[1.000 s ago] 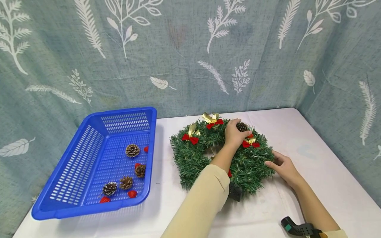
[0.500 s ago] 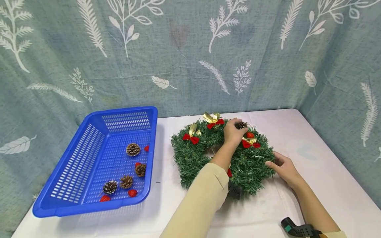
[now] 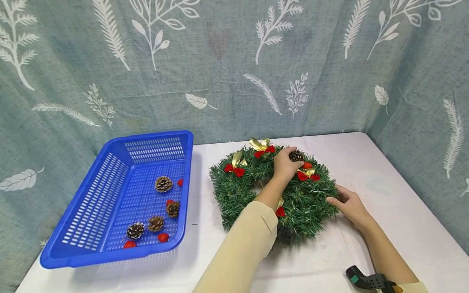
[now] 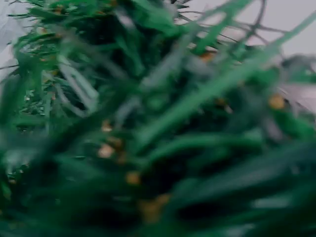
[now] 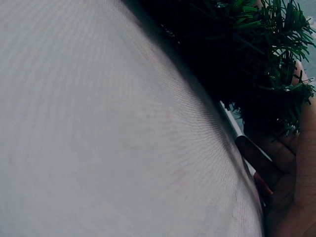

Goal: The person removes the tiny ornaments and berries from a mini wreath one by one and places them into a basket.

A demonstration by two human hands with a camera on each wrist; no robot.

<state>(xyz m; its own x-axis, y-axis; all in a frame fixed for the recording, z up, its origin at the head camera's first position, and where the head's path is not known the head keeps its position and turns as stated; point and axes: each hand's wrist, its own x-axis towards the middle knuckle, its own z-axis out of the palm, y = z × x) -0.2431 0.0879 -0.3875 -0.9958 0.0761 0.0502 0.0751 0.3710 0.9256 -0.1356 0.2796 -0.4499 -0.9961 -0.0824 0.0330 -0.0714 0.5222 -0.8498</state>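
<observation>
A green tinsel wreath (image 3: 234, 203) lies on the table, dressed with red bows and gold ribbon. My left hand (image 3: 286, 166) reaches across it and holds a dark pine cone (image 3: 296, 156) between thumb and fingers at the wreath's far right part. Just below the cone sits a red strawberry-like ornament (image 3: 307, 165), with a red and gold bow (image 3: 308, 175) beneath. My right hand (image 3: 351, 205) grips the wreath's right edge, thumb at its side and fingers partly hidden under it. Blurred green needles (image 4: 163, 113) fill the left wrist view. In the right wrist view, fingers (image 5: 261, 160) reach under the wreath (image 5: 276, 54).
To the left, a blue plastic basket (image 3: 188, 179) contains several pine cones (image 3: 163, 184) and red strawberry-like ornaments (image 3: 163, 237). A white cloth (image 3: 381, 183) covers the table. Behind hangs a grey-green curtain (image 3: 227, 69) with white leaf prints.
My left hand has shifted slightly left, and the pine cone has turned and settled a little in its fingers. The red ornament below shows more than a second ago. My right hand stays put.
</observation>
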